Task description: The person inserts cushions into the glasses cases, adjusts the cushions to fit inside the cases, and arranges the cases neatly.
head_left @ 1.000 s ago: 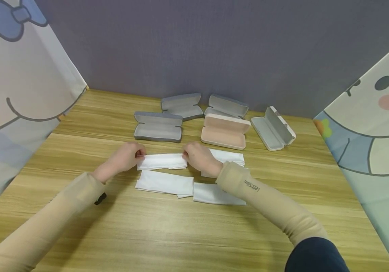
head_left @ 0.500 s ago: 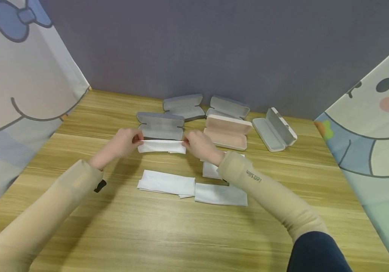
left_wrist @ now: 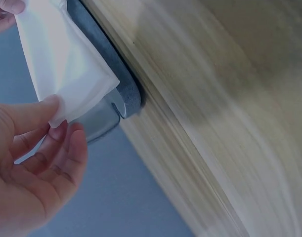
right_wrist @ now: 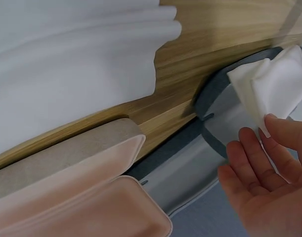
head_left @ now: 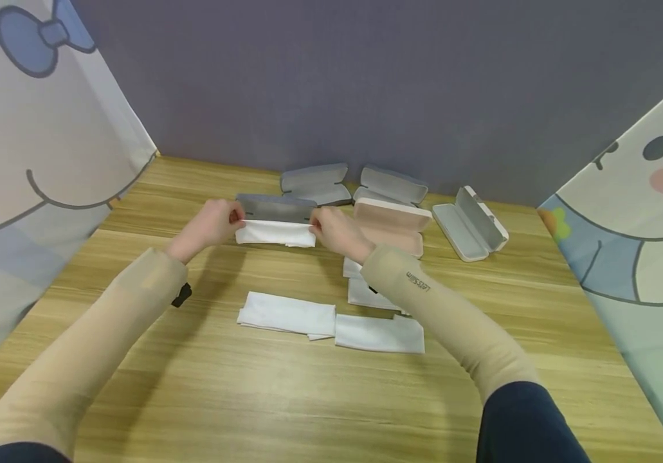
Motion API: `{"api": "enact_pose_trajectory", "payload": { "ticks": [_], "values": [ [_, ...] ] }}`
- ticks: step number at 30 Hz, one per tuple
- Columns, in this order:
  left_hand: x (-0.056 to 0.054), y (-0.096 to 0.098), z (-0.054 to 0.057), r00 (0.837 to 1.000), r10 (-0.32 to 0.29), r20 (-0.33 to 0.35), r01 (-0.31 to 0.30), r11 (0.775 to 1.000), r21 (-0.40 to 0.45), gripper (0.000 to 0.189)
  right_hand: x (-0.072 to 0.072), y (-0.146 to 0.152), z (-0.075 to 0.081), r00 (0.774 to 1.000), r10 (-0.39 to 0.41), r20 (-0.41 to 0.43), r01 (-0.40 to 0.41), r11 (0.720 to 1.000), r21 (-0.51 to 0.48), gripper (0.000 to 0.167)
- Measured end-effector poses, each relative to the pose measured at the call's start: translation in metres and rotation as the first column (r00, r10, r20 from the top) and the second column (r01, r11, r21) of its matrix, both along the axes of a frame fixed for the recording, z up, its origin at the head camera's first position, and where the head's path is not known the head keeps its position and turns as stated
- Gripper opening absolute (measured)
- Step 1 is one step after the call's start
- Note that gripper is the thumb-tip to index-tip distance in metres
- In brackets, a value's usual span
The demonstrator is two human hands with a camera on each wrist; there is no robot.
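Observation:
A folded white cloth [head_left: 276,233] is stretched between both hands above the front-left grey glasses case [head_left: 276,207], whose lid stands up. The left hand [head_left: 213,222] pinches the cloth's left end between thumb and fingers, as the left wrist view shows with the cloth [left_wrist: 62,59] over the case's edge. At the other end, the right hand [head_left: 337,231] pinches a corner; in the right wrist view the cloth [right_wrist: 279,84] hangs over the grey case interior [right_wrist: 225,113]. The case's lower half is mostly hidden behind the cloth in the head view.
A pink open glasses case [head_left: 391,225] stands just right of the right hand. Behind are two grey open cases [head_left: 316,183], [head_left: 391,183], and a white-lidded one [head_left: 470,225] lies farther right. More folded white cloths [head_left: 287,314], [head_left: 380,333] lie nearer the front.
Both hands have lifted the folded cloth off the table and carried it away from the person, up to the front-left grey case. The other cloths and cases stay in place.

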State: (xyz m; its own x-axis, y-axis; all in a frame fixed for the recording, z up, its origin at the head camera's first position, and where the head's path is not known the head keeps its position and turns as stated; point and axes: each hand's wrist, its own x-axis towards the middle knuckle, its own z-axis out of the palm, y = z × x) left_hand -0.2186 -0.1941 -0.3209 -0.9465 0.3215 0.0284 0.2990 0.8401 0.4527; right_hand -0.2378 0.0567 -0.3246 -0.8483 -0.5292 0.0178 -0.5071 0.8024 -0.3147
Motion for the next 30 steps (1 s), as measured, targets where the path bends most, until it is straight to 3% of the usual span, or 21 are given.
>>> {"api": "enact_pose_trajectory", "payload": {
  "ticks": [9, 13, 23, 30],
  "values": [
    [-0.014, 0.000, -0.007, 0.997, 0.076, 0.034, -0.077, 0.997, 0.002, 0.015, -0.012, -0.008, -0.010, 0.998, -0.061, 0.031, 0.061, 0.998, -0.012, 0.020],
    [-0.016, 0.001, -0.011, 0.990, 0.139, 0.039, -0.139, 0.990, 0.007, 0.015, -0.015, -0.012, -0.015, 0.996, -0.090, 0.022, 0.090, 0.996, 0.001, 0.019],
    [-0.020, 0.006, -0.020, 0.949, 0.309, 0.062, -0.309, 0.951, -0.003, 0.017, -0.018, -0.019, -0.026, 0.991, -0.123, -0.047, 0.126, 0.990, 0.067, 0.019],
    [-0.021, 0.009, -0.026, 0.927, 0.371, 0.043, -0.372, 0.928, 0.001, 0.018, -0.018, -0.023, -0.030, 0.985, -0.140, -0.100, 0.150, 0.983, 0.109, 0.017]
  ]
}}
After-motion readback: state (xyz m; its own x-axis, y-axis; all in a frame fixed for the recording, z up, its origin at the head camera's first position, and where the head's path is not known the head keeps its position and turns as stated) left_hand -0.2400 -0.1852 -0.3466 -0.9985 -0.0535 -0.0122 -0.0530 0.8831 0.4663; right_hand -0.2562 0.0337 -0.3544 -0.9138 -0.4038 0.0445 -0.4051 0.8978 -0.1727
